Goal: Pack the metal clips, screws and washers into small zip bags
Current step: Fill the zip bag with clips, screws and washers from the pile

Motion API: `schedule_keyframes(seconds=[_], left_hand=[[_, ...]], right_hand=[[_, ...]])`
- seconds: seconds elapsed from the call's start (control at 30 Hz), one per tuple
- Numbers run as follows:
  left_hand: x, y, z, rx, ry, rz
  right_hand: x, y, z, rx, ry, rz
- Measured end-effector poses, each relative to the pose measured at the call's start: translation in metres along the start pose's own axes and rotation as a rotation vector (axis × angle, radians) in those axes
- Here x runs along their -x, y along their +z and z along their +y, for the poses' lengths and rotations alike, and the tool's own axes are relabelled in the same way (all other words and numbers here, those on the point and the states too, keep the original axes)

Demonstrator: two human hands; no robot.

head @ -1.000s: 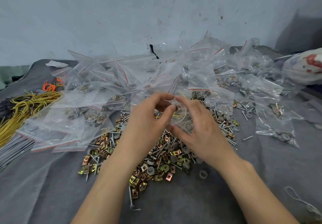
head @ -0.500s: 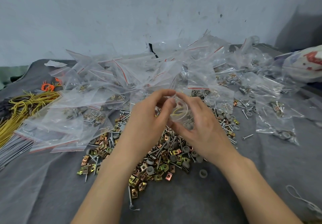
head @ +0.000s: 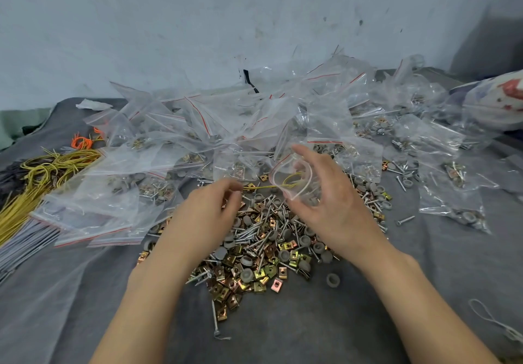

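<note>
Head view. The right hand (head: 334, 208) holds one small clear zip bag (head: 294, 185) just above the far edge of the loose pile. Thumb below and curved fingers behind pinch the soft film, and the index finger stands up past the bag's top. The bag's mouth is pulled into a rounded loop that faces left and toward the camera. Its long axis runs roughly left to right, with the closed end back in the palm. A pink-red zip strip edges the mouth.

A thin yellow wire (head: 261, 187) lies about level. Its right end is curled inside the bag mouth and its left end points at the left hand (head: 209, 211). That hand hovers low over the pile with fingers curled and thumb and forefinger close together by the wire's end. Whether they pinch it cannot be told.

The pile lies between and under both hands. It is made up of square folded clips (head: 254, 276) in brass and copper tones, slim bright threaded screws (head: 254, 230) pointing all ways, and dull grey round washers (head: 332, 279).

Behind it is a heap of glossy, crumpled filled bags (head: 198, 137), each with a red zip line. A loose bundle of yellow wire (head: 42, 177) lies at far left. Everything rests on a grey felt-like cloth (head: 311, 329) against a scuffed pale wall (head: 198, 24).
</note>
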State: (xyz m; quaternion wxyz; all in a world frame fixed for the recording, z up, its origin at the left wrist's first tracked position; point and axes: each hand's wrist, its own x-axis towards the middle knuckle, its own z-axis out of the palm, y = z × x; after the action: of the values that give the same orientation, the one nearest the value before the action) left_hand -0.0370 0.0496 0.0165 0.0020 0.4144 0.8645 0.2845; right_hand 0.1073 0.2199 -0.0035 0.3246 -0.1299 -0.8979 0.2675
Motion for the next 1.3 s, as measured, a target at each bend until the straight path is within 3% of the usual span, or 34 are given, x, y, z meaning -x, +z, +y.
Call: schedule_keyframes(seconds=[0.4,0.67,0.83,1.03,1.3], left_hand=[[0.011,0.009,-0.011,-0.125,0.068,-0.216],[0.011,0.011,-0.009,-0.128,0.051,-0.225],[0.012,0.012,-0.009,-0.131,0.047,-0.219],[0.011,0.013,-0.009,-0.132,0.051,-0.209],[0.012,0.013,-0.008,-0.14,0.044,-0.21]], right_hand=[[-0.002,0.002,-0.004,-0.049,0.004,0.042],[-0.003,-0.001,-0.005,-0.122,-0.001,0.08],[-0.009,-0.007,-0.003,-0.367,0.045,0.255],[-0.019,-0.022,-0.005,-0.879,0.195,0.392],[-0.019,-0.03,-0.009,-1.008,0.316,0.456]])
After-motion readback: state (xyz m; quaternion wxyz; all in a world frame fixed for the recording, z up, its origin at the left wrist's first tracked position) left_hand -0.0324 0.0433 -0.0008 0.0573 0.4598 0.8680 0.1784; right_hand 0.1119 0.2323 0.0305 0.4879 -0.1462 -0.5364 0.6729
